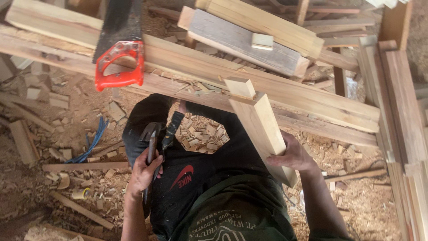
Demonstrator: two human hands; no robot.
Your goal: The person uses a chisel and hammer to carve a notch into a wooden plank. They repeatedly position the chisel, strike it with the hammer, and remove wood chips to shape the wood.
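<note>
My right hand (292,156) grips a pale squared wooden post (261,127) near its lower end; the post has a narrower tenon cut at its far end (240,87) and rests against the long planks ahead. My left hand (142,172) is closed around the handles of a dark hammer (150,134) and a chisel (171,129), held beside my left knee. I sit in dark trousers with a heap of small wood chips (203,134) between my legs.
A handsaw with a red handle (119,64) lies on the long planks (290,96) crossing the view. Thick beams (243,42) are stacked behind. Timber boards (403,111) stand at right. Offcuts, sawdust and a blue cord (91,143) litter the ground at left.
</note>
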